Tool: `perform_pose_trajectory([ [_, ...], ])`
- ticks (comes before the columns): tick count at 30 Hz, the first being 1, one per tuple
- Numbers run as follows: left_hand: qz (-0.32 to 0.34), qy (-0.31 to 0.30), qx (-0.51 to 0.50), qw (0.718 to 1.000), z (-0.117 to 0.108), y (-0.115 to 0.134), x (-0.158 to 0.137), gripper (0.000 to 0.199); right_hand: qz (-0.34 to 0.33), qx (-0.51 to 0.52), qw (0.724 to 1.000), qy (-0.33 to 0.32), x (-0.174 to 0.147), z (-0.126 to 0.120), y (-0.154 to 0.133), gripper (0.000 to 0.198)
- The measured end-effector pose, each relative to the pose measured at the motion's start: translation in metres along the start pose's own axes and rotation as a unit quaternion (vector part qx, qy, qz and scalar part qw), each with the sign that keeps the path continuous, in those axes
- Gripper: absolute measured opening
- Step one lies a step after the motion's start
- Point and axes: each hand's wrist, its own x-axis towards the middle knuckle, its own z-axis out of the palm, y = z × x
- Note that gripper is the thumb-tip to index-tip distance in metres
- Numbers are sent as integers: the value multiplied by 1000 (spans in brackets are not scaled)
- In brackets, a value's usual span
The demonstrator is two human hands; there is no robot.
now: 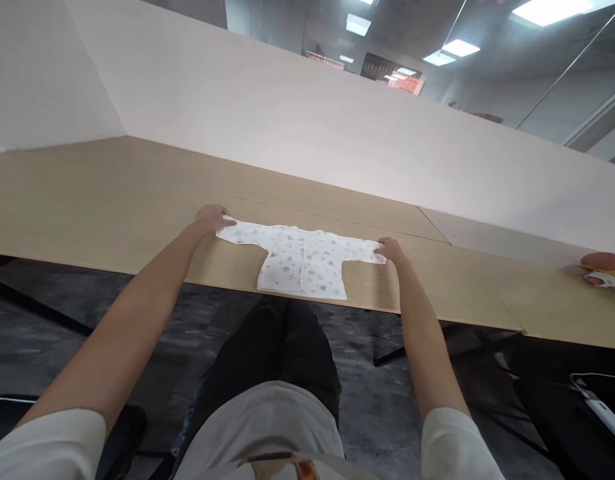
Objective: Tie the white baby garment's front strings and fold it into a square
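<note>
- Small white long-sleeved cloth shirt [302,263]: thin, soft-looking fabric with a scattered print of little grey, green and pinkish motifs, too small to identify. Laid flat, sleeves spread in a T shape, body widening slightly toward the hem; a front edge runs down the middle. Located at the near edge of the desk, hem lying just along that edge.
- Left hand [213,219]: grasping the cuff of the shirt's sleeve on its own side, thumb over the cloth.
- Right hand [389,249]: grasping the opposite cuff between thumb and fingers, nearer the desk's near edge than the left hand.
- Long pale wood-grain desk [102,207]: smooth, matt, flat boards with thin straight seams; dark straight legs beneath.
- Plain white partition [297,120]: smooth, upright, along the desk's far edge, with clear, reflective glass panels [467,87] above.
- Doll-like object [607,267]: rounded brownish part, yellow and white portions; toward the desk's right end, cut off by the view.
- Slim white oblong device [607,419]: thin white cable attached; on a black surface below the desk's near edge, at right.
- Dark grey floor [372,413]: mottled, streaked finish.
</note>
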Motion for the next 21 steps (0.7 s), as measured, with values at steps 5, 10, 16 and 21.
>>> perform_pose_trajectory([
  [5, 34, 74, 54, 995, 5, 58, -12, 41, -11, -40, 995, 91, -5, 12, -72, 42],
  [10, 130, 16, -52, 990, 52, 166, -39, 34, -102, 127, 985, 63, -18, 42, -189, 33],
  [16, 64, 54, -112, 990, 100, 213, -55, 35, -73, 236, 964, 99, -21, 80, -227, 35],
  [21, 72, 64, -131, 987, 108, 206, -49, 33, -85, 248, 960, 101, -14, 87, -218, 33],
])
